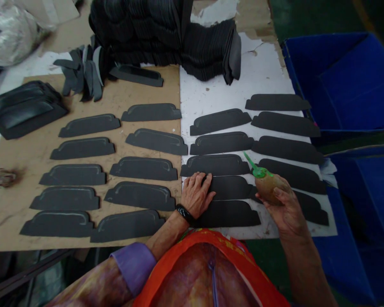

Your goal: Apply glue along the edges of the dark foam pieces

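My left hand [196, 194] lies flat, fingers spread, on the left end of a black foam piece [232, 188] on the white sheet [208, 96]. My right hand [283, 207] grips a brownish squeeze bottle [269, 185] with a green nozzle [254, 166]; the tip points up-left over the neighbouring black pieces. Several more black shaped pieces lie in rows around both hands; one black piece [230, 214] lies just below my left hand. A black band [183, 212] is on my left wrist.
Rows of black pieces with glue outlines cover the brown cardboard [6, 217] on the left. Tall stacks of black pieces [166, 30] stand at the back, and a smaller stack [24, 108] at far left. Blue bins [345, 81] stand beside the table's right edge.
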`<state>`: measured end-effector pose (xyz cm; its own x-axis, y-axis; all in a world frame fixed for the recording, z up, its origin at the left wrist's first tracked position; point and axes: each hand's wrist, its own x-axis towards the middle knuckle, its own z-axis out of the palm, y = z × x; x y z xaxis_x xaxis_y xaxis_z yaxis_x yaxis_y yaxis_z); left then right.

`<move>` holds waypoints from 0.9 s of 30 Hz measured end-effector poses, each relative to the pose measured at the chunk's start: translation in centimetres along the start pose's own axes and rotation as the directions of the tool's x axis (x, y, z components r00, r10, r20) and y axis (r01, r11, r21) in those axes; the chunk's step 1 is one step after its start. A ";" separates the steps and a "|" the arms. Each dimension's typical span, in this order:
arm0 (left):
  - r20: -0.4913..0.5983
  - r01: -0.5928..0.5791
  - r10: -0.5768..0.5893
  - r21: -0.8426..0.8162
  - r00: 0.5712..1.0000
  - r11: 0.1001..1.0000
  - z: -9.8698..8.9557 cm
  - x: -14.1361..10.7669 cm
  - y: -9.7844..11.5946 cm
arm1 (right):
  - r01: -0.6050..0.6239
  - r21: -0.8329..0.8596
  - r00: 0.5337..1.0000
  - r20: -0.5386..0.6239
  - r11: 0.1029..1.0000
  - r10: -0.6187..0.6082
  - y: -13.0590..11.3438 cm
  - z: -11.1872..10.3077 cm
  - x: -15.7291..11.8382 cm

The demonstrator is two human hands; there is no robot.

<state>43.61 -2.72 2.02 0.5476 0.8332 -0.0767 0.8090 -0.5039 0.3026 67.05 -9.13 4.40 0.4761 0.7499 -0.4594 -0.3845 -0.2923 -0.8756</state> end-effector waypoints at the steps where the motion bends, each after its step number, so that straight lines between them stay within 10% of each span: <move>1: 0.004 0.005 -0.005 0.000 1.000 1.000 -0.1 0.0 0.1 | -0.013 0.008 1.000 0.011 1.000 0.013 0.0 0.0 -0.2; 27: 0.019 -0.196 0.195 0.083 0.981 0.977 0.8 -0.8 0.6 | -0.164 0.103 0.985 0.077 0.981 0.156 1.0 0.2 -2.7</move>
<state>43.83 -3.93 1.48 0.6987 0.7146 -0.0344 0.7010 -0.6743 0.2321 65.18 -11.32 4.76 0.3480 0.7384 -0.5776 -0.5366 -0.3483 -0.7686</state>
